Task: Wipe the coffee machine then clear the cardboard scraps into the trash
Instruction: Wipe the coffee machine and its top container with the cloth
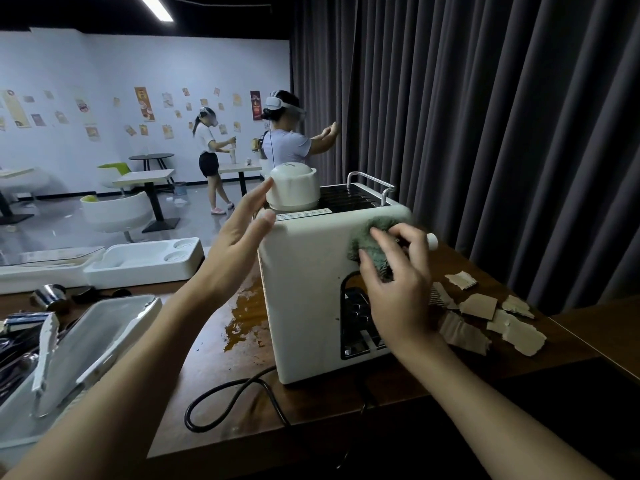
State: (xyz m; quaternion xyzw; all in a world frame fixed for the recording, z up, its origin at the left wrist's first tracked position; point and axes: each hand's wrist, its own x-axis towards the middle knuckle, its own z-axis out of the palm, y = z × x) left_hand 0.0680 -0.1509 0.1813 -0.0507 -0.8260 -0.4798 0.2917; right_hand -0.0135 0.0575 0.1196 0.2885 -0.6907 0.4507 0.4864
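Observation:
A white coffee machine stands on the brown wooden table, its power cord trailing toward the near edge. My right hand grips a green cloth and presses it against the machine's upper right face. With straight fingers, my left hand touches the machine's top left corner beside its white round lid. Several torn cardboard scraps lie on the table to the right of the machine.
A brown liquid spill spreads on the table left of the machine. A metal tray with utensils sits at the near left, a white foam tray behind it. Dark curtains hang at the right. Two people stand far back among tables and chairs.

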